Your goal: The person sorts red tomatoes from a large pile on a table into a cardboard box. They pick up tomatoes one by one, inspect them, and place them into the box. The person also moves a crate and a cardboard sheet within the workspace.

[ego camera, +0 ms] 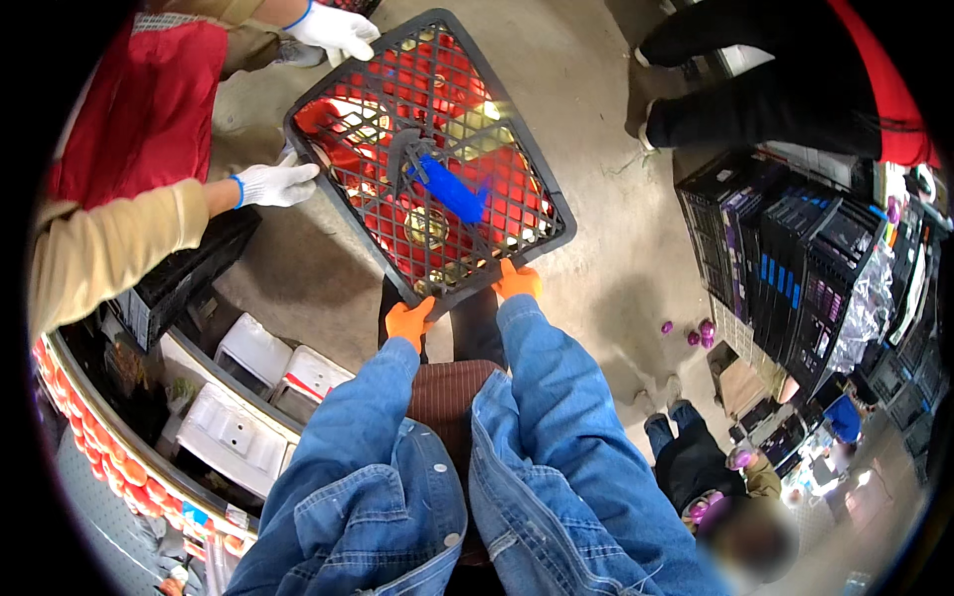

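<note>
A black plastic lattice crate is held above the concrete floor. Red contents with round, pale markings show through its mesh; what they are I cannot tell. A blue piece lies on the lattice near the middle. My left hand, in an orange glove, grips the crate's near rim at its corner. Farther right along that rim, my right hand grips too, in a matching glove. Opposite me, a co-worker's white-gloved hands are at the crate's far left side, one near the top corner and one lower down.
Stacked black crates stand to the right, with several purple round vegetables on the floor before them. White bins line the left, beside a curved row of red produce. Other people stand at upper right and lower right.
</note>
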`<state>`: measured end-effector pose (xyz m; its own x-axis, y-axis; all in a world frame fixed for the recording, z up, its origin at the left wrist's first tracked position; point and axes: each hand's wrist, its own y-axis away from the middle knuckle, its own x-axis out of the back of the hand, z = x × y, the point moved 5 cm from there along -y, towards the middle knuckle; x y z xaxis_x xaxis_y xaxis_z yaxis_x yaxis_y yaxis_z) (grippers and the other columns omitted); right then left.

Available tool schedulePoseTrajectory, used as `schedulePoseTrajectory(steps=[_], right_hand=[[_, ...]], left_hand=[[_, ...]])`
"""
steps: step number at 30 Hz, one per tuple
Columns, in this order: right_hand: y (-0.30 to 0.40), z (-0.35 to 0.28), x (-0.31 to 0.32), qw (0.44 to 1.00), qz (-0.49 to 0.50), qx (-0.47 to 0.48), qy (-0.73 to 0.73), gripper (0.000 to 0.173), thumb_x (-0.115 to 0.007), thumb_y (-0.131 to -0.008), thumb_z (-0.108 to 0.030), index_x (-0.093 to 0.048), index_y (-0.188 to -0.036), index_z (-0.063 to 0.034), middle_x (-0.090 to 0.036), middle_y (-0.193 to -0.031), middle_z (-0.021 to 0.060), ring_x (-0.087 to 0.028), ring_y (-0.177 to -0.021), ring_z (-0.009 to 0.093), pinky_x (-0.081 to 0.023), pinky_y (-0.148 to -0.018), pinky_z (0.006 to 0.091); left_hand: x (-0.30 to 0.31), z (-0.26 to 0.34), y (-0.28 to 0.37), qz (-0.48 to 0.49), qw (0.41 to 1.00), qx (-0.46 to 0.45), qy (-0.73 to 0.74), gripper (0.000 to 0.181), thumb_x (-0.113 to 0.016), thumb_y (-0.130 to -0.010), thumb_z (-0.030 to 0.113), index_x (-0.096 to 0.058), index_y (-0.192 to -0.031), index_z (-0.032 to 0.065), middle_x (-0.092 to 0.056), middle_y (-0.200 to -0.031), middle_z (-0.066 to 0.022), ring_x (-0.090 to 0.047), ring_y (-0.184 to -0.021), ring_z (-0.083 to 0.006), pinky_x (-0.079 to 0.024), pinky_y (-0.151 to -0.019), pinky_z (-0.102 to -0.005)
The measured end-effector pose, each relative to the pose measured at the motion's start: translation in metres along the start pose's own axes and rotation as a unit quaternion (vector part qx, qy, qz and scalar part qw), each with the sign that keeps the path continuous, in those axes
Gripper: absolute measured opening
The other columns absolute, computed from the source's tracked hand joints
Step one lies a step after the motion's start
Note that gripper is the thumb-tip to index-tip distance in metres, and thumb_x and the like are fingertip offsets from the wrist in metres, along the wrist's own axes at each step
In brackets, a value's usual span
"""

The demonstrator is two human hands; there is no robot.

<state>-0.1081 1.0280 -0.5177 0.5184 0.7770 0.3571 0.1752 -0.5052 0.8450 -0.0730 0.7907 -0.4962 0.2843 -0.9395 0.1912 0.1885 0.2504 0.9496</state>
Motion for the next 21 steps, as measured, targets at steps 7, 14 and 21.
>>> schedulePoseTrajectory(steps=[7, 14, 21], right_hand=[[-0.005, 0.005, 0.005, 0.998, 0.023, -0.014, 0.064, 0.035, -0.071, -0.073, -0.018, -0.056, -0.088, 0.0094, -0.063, -0.081, 0.0192, -0.064, -0.063, 0.028, -0.055, -0.050, 0.0394], [0.024, -0.016, 0.005, 0.996, 0.076, -0.009, 0.055, 0.034, -0.072, -0.073, -0.018, -0.058, -0.087, 0.0097, -0.063, -0.083, 0.0187, -0.065, -0.067, 0.027, -0.055, -0.048, 0.0392], [0.035, -0.017, -0.011, 0.901, 0.211, 0.223, 0.307, 0.050, -0.073, -0.068, -0.041, -0.059, -0.094, -0.0004, -0.064, -0.084, 0.0190, -0.066, -0.069, 0.027, -0.050, -0.060, 0.0397]], left_hand=[[-0.002, 0.014, 0.011, -0.040, 0.997, -0.003, -0.061, 0.027, -0.072, -0.075, 0.010, -0.061, -0.098, 0.0027, -0.065, -0.089, -0.0061, -0.064, -0.074, -0.0184, -0.053, -0.055, -0.0300], [-0.002, 0.014, 0.012, -0.023, 0.999, -0.032, -0.029, 0.031, -0.075, -0.070, 0.007, -0.058, -0.094, -0.0030, -0.063, -0.086, -0.0116, -0.063, -0.068, -0.0217, -0.053, -0.051, -0.0318], [-0.006, 0.010, 0.002, 0.008, 0.997, -0.069, -0.044, 0.028, -0.074, -0.068, 0.006, -0.059, -0.090, -0.0017, -0.062, -0.081, -0.0102, -0.061, -0.064, -0.0195, -0.050, -0.046, -0.0326]])
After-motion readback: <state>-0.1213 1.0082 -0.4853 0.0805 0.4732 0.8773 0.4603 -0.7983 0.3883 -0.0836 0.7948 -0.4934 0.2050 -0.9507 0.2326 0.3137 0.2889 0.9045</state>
